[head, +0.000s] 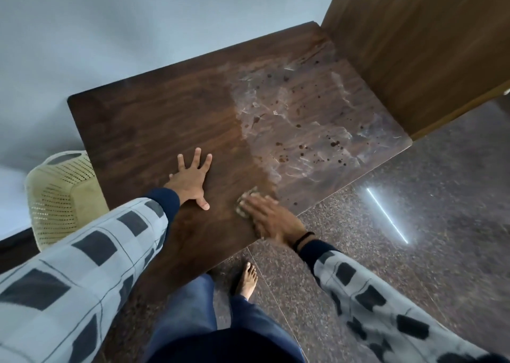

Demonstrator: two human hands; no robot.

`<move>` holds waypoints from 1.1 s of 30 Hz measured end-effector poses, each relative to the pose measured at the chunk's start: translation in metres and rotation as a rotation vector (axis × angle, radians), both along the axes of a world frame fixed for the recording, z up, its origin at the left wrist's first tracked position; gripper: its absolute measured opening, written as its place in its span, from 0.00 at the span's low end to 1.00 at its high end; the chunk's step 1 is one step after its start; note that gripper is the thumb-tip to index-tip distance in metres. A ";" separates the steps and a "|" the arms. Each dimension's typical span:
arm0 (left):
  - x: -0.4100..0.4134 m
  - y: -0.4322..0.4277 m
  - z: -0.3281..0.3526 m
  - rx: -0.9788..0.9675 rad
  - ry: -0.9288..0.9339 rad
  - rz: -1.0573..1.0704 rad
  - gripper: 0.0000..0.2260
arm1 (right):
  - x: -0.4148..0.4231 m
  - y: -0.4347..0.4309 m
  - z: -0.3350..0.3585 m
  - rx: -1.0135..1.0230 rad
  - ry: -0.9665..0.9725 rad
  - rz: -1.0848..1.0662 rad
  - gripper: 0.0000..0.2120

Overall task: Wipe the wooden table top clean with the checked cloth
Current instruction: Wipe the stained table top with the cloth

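Table (pixel 138 120) one, cloth (pixel 249 192) one under right hand (pixel 271 219), left hand (pixel 190 180) flat

Dark wood-grain table top (pixel 154 120) with dusty smeared patch, glossy speckled stone floor (pixel 414 224), perforated plastic basket (pixel 58 197)

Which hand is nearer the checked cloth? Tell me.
Right. The right hand presses on the cloth; the left hand lies flat on the table top, apart, to its left.

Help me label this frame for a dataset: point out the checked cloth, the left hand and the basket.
checked cloth (pixel 246 197): head view, the uncovered corner at its far end.
left hand (pixel 190 182): head view, the back of the hand.
basket (pixel 59 197): head view, its perforated side wall.
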State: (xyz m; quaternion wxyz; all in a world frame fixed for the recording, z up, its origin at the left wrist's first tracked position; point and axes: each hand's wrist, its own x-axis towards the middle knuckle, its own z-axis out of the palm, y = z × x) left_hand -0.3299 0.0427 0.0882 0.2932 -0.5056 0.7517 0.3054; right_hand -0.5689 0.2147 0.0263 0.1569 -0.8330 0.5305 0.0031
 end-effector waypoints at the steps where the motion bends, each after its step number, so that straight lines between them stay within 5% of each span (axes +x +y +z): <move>1: 0.000 0.000 0.000 -0.002 0.001 0.007 0.66 | 0.002 -0.002 0.002 0.016 -0.025 -0.191 0.29; 3: 0.001 0.001 -0.001 -0.006 -0.005 -0.006 0.67 | 0.027 0.005 0.004 0.034 -0.082 -0.483 0.27; 4: 0.001 0.001 -0.001 -0.007 -0.013 -0.013 0.67 | 0.038 0.013 0.002 0.005 -0.091 -0.436 0.27; 8: 0.000 0.000 0.000 -0.006 -0.010 0.003 0.67 | -0.009 0.004 0.000 -0.039 0.014 0.143 0.29; 12: 0.001 0.001 0.000 -0.002 -0.018 0.014 0.68 | -0.011 -0.007 0.003 0.026 -0.054 -0.400 0.26; 13: 0.002 0.001 -0.001 -0.005 -0.022 0.005 0.67 | 0.004 0.002 0.000 0.011 -0.062 -0.405 0.26; 17: -0.002 -0.001 0.003 0.007 -0.025 0.006 0.67 | -0.020 -0.003 0.001 -0.027 -0.016 0.129 0.29; 19: -0.002 -0.001 0.004 0.003 -0.026 0.014 0.67 | -0.037 -0.029 0.006 0.005 0.006 0.053 0.29; 22: 0.000 0.001 0.002 0.005 -0.030 0.010 0.67 | -0.007 -0.027 0.003 0.014 -0.079 -0.396 0.27; 27: -0.003 -0.002 0.003 0.005 -0.038 0.006 0.67 | -0.023 -0.029 -0.002 -0.041 -0.032 0.135 0.28; 31: -0.001 0.000 0.001 0.006 -0.039 0.011 0.67 | -0.011 -0.040 -0.002 0.014 -0.061 -0.324 0.27; 33: -0.002 0.000 0.001 0.007 -0.034 0.003 0.67 | 0.006 -0.023 -0.007 -0.046 -0.059 -0.130 0.28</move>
